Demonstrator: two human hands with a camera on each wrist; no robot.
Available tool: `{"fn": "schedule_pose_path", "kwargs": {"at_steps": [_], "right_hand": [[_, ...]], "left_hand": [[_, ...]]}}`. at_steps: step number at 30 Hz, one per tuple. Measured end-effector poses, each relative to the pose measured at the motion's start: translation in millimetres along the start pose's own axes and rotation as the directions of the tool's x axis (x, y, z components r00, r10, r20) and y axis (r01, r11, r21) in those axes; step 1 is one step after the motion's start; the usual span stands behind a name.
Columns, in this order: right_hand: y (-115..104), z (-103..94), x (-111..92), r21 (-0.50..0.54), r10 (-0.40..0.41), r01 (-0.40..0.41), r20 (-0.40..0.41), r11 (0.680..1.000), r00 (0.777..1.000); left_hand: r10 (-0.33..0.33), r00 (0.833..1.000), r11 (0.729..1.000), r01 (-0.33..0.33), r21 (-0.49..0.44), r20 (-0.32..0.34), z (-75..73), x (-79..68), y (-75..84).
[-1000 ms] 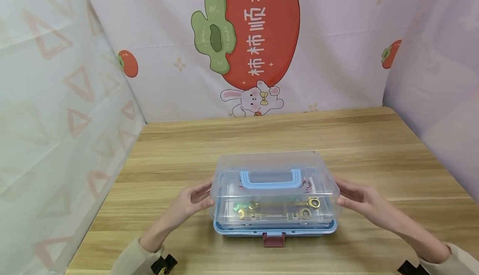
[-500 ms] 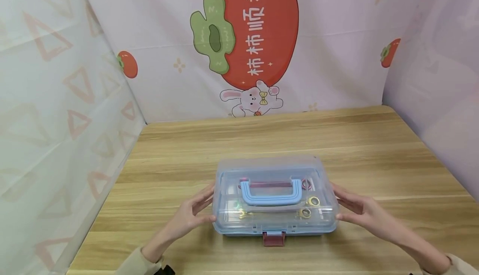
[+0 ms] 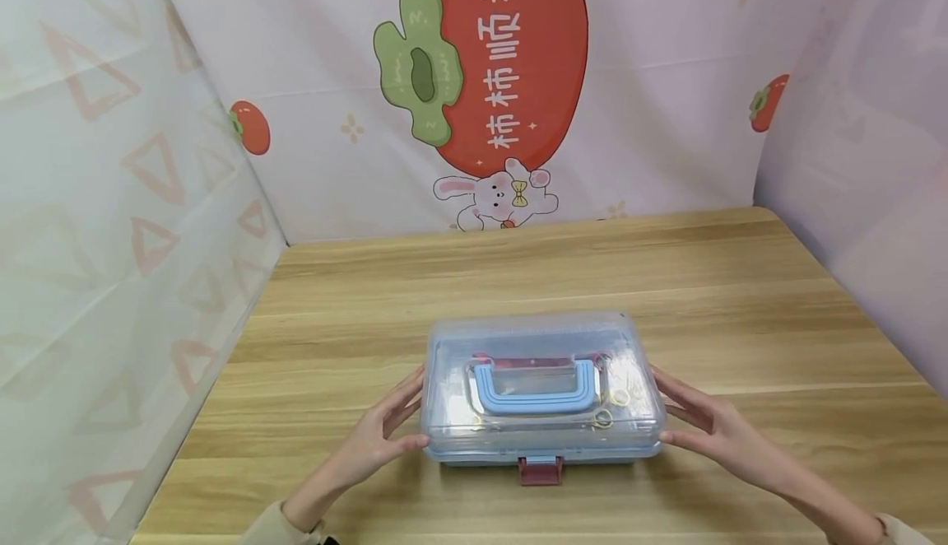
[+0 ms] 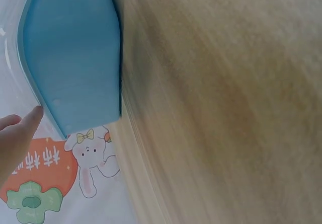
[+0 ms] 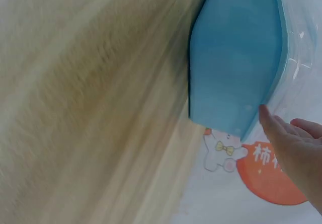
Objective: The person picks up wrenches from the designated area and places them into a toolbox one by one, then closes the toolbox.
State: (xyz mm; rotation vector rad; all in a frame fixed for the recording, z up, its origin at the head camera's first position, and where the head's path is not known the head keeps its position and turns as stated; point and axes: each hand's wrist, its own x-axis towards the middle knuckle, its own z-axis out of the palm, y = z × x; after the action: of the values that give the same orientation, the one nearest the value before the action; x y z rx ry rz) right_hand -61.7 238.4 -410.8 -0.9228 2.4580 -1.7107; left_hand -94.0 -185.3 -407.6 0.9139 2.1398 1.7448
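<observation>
A toolbox with a light blue base (image 4: 75, 58) and a clear lid (image 3: 533, 327) stands on the table, its lid down over the base. On the lid lies a blue carrying handle (image 3: 536, 401), and a maroon latch (image 3: 540, 472) sticks out at the front, unfastened. Through the lid show gold ring-ended wrenches (image 3: 603, 419), partly blurred by glare. My left hand (image 3: 381, 438) touches the box's left end, thumb at the front corner, fingers extended along the side. Opposite it, my right hand (image 3: 714, 430) touches the right end in the same way, fingertips at the lid's rim.
The wooden table (image 3: 355, 298) reaches back to a printed cloth (image 3: 652, 117) with a large persimmon and a rabbit. Cloth walls (image 3: 111, 281) also stand along the sides. Light sleeves (image 3: 274, 527) cover the forearms.
The clear lid has come down from its raised, tilted position onto the blue base. Both hands have lowered slightly along with it, staying at the two ends.
</observation>
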Motion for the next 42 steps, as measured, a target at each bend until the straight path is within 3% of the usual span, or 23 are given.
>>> {"fn": "schedule_pose_path", "kwargs": {"at_steps": [3,5,8,11,13,16,25,31,36,42], "right_hand": [[-5.7,0.0,1.9,-0.167,-0.025,0.017,-0.046,0.986,0.999],[-11.1,0.3,4.3,-0.317,-0.077,0.052,-0.068,0.947,0.995],[-19.6,2.9,10.6,-0.548,-0.207,0.144,-0.055,0.824,0.977],[-25.9,9.0,20.3,-0.671,-0.392,0.296,0.008,0.68,0.92],[-29.4,14.2,27.2,-0.687,-0.48,0.385,0.059,0.616,0.875],[-33.7,22.3,36.2,-0.674,-0.554,0.475,0.115,0.565,0.824],[-40.5,45.4,50.6,-0.694,-0.654,0.584,0.214,0.421,0.726],[-39.8,57.0,52.7,-0.718,-0.655,0.606,0.28,0.343,0.702],[-35.6,66.2,54.6,-0.705,-0.67,0.655,0.351,0.271,0.654],[-29.7,77.8,53.4,-0.691,-0.638,0.681,0.416,0.242,0.648]], "left_hand": [[-0.004,1.0,1.0,0.004,-0.016,-0.004,1.1,-0.3,-0.6],[0.009,1.0,1.0,-0.009,-0.014,0.0,1.2,-0.3,-1.5],[0.014,1.0,1.0,-0.014,-0.02,0.004,1.3,-0.2,-1.7],[0.029,1.0,0.999,-0.029,-0.02,0.012,1.6,-0.2,-1.3],[0.034,0.999,0.999,-0.034,-0.019,0.013,2.1,-0.1,-0.7],[0.046,0.999,0.999,-0.046,-0.013,0.013,2.8,0.3,0.6],[0.029,0.999,1.0,-0.029,-0.011,0.013,3.4,0.0,2.2],[0.031,0.999,0.999,-0.031,-0.013,0.012,3.3,-0.5,1.2],[0.016,1.0,1.0,-0.016,-0.004,0.007,2.8,-1.0,1.4],[0.005,1.0,1.0,-0.005,-0.002,0.003,3.2,-2.7,-0.2]]}}
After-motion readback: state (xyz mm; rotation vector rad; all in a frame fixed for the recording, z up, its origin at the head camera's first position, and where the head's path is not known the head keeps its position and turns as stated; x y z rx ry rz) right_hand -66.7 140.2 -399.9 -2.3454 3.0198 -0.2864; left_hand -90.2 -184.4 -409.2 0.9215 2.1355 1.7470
